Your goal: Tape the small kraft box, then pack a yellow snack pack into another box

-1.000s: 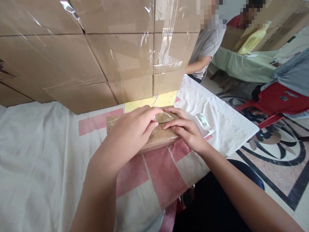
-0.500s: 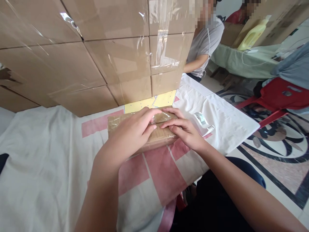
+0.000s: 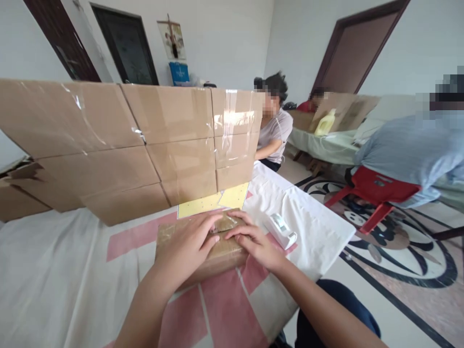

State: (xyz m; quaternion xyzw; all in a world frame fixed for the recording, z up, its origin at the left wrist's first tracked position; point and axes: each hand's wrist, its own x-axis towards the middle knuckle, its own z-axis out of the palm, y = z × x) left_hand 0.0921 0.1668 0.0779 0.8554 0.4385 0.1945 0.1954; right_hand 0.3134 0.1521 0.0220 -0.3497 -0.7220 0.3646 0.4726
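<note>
On the cloth-covered table in front of me lies a small cardboard box (image 3: pixel 223 255) with clear tape across its top. My left hand (image 3: pixel 186 249) rests over the left part of the box, thumb apart from the fingers. From the right, my right hand (image 3: pixel 255 241) lies on the top with its fingers spread. Both sets of fingertips are close to a loose-looking, shiny piece of tape (image 3: pixel 226 222) at the box's middle. A white tape dispenser (image 3: pixel 282 233) stands just right of my right hand.
A tall cardboard partition (image 3: pixel 181 159) stands behind the box, with a yellow patterned sheet (image 3: pixel 197 206) at its foot. Beyond it sits a person (image 3: pixel 275 130). Another person sits on a red chair (image 3: pixel 384 186) at the right. A yellow bottle (image 3: pixel 325 123) stands on the far table.
My view has tilted up, so the room's walls and doors now show and the box appears lower. Both hands stay on the box in nearly the same pose.
</note>
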